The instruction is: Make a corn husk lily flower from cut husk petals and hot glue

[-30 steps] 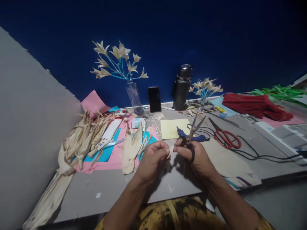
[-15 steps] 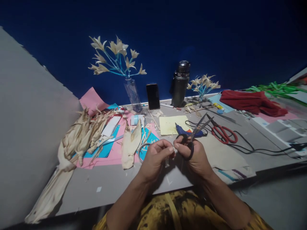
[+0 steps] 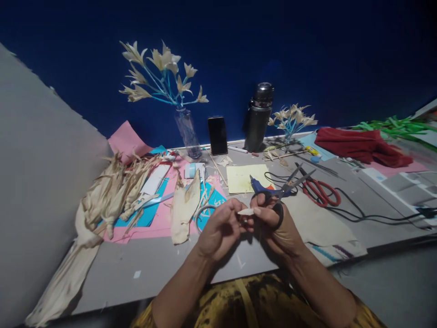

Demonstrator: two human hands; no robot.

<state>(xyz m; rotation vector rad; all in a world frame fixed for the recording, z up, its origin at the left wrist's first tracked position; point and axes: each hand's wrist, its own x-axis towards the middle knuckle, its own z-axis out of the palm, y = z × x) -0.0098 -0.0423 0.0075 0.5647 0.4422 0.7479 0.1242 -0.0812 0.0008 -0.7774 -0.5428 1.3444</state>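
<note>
My right hand (image 3: 278,221) is closed around black-handled scissors (image 3: 290,186), whose parted blades point up and to the right. Between its thumb and fingertips it also pinches a small pale pointed strip, like a cut corn husk petal (image 3: 246,212). Close on the other side is my left hand (image 3: 223,228), palm turned up with the fingers loosely curled and apart. The strip's tip lies over these fingers; whether they touch it is hard to tell. A flat piece of corn husk (image 3: 186,209) rests left of my hands on coloured paper.
A blue glue gun (image 3: 261,187) lies by a yellow paper (image 3: 241,177), with red-handled scissors (image 3: 321,191) to the right. Behind stand a vase (image 3: 188,132) of husk flowers, a phone (image 3: 217,136) and a flask (image 3: 259,118). Bundled husks (image 3: 112,196) fill the left side.
My left fingers have loosened from the small strip, which now shows between the hands in my right pinch. The scissors have tilted further right.
</note>
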